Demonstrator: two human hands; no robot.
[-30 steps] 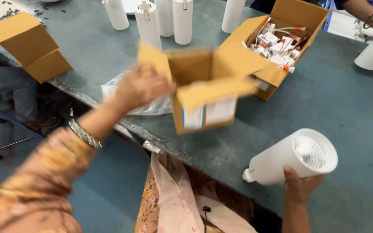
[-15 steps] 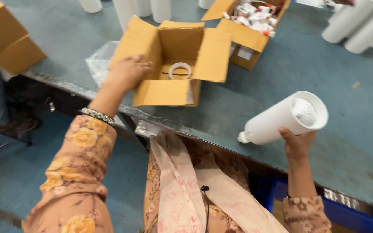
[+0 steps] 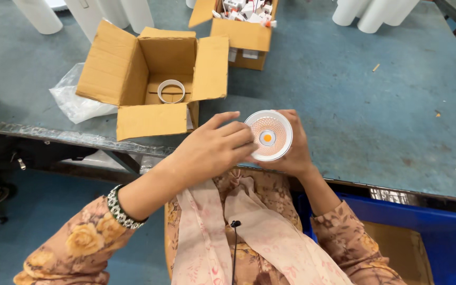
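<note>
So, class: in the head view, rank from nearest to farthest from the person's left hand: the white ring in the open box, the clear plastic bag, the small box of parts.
From the left hand:
1. White ring, up-left, inside the open box.
2. Small box of parts, straight up the table.
3. Clear plastic bag, far left.

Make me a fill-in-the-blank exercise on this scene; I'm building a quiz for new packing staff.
1. Both hands hold a round white ____ facing the camera, the right hand behind it.
2. The left hand wears a beaded ____ at the wrist.
3. A white ring lies inside the open ____ box.
4. A clear plastic ____ lies left of that box.

Missing words: lamp; bracelet; cardboard; bag
</note>
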